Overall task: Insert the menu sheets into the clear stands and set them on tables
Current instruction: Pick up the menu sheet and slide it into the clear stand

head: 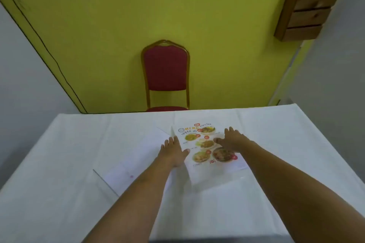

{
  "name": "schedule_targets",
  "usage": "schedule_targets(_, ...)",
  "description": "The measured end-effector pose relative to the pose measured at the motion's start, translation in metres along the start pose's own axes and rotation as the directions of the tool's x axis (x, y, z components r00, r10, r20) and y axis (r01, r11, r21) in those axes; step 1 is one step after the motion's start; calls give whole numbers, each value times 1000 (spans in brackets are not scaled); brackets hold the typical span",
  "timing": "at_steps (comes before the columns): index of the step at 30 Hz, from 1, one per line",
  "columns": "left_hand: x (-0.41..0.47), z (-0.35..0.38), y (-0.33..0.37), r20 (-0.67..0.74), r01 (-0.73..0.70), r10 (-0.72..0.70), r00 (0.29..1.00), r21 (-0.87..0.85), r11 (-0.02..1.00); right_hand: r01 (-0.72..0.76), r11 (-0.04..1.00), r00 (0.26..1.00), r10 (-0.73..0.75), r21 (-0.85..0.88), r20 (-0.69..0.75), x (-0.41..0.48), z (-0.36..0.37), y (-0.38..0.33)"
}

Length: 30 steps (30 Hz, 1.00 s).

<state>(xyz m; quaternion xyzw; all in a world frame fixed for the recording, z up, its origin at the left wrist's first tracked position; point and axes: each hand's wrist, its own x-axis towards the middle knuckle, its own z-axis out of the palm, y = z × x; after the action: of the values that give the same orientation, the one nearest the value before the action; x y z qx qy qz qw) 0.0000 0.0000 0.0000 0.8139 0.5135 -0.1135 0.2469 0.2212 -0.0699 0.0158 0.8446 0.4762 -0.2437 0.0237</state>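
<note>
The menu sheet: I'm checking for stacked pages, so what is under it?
The menu sheet lies on the white tablecloth, with both hands pressing on it. Whether another sheet or a clear stand sits beneath is hidden.

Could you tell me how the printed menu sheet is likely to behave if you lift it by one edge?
The menu sheet looks like thin paper, so it would probably droop and bend. It lies flat under the right hand, so it is likely very light and could slide on the smooth tablecloth. It should not roll, but might crease if pinched hard.
</note>
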Motion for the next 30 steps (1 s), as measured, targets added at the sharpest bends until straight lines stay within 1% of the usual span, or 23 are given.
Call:
schedule_targets(3,3,19,15,25,17,-17,1000,-31,999,-67,993,997,62,101,51,6,10,17)
schedule_targets(5,3,30,21,19,42,-41,999,-65,997,-104,966,990,78,238,116,7,15,23)
schedule_targets(7,1,35,29,9,87,-87,996,-159,983,-122,922,988,79,367,131,8,16,24)
schedule_targets(8,1,34,33,-8,111,-115,993,-215,970,-124,910,989,82,397,121,9,15,24)
schedule_targets(10,3,35,42,-33,161,-186,982,-371,915,-95,901,992,50,424,115,12,16,24)
schedule_targets(11,4,34,46,-27,199,-235,972,-448,872,-78,901,994,35,427,107,14,16,23)
schedule_targets(13,6,30,54,20,275,-317,948,-552,787,-96,889,992,50,448,114,11,12,21)
schedule_targets(16,8,20,61,76,363,-394,916,-580,729,-138,861,988,89,490,123,8,5,20)
schedule_targets(18,12,11,59,135,402,-411,902,-610,683,-144,847,988,97,512,117,6,2,20)
schedule_targets(19,17,7,56,185,425,-408,894,-637,643,-143,840,989,100,524,109,4,1,21)
schedule_targets(20,22,4,51,219,433,-395,892,-664,609,-142,829,989,101,541,105,3,-1,22)
schedule_targets(22,30,2,41,234,424,-378,896,-703,570,-125,803,992,90,583,88,-1,-7,24)
schedule_targets(26,11,-18,51,170,347,-332,928,-721,599,-67,781,996,84,621,3,-10,-23,29)
schedule_targets(30,8,-29,64,65,236,-268,961,-700,674,-24,789,985,124,614,-120,-26,-35,36)
